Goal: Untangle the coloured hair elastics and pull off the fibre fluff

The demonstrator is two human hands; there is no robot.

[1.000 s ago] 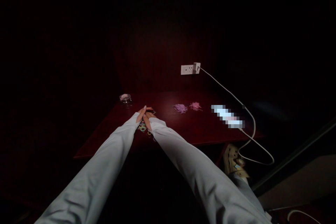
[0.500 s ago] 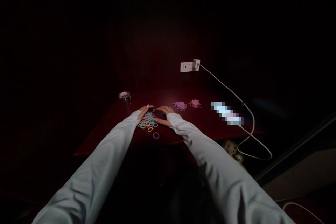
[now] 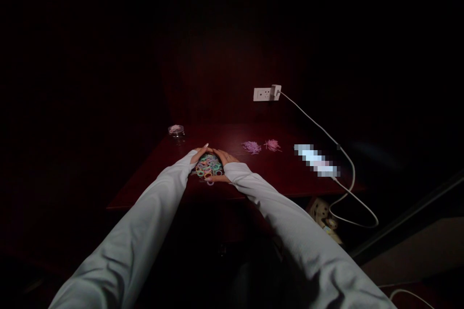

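Observation:
A heap of small colourful hair ties (image 3: 208, 165), in green, orange, purple and other pastel shades, lies near the front of the dark red table (image 3: 145, 174). My left hand (image 3: 198, 153) curves round the heap's far left side, its thumb raised. On the right, my right hand (image 3: 224, 159) is cupped against the heap with its fingers stretched along the far side. Its thumb reaches across the near side, over a single purple hair tie (image 3: 210, 183). The fingertips of both hands come together behind the heap. Neither hand grips a single tie.
Right of my hands lie a purple pile (image 3: 251, 147) and a pink pile (image 3: 272, 145) of thin strips. A clear round container (image 3: 176, 131) stands at the back left. A blurred-out phone-like object (image 3: 316, 160) lies right, its white cable (image 3: 308, 117) running to a wall socket (image 3: 262, 94).
My hands have closed in round the hair ties, drawing them into a tighter heap. My right thumb has moved nearer to me, beside the loose purple tie. The view has shifted slightly.

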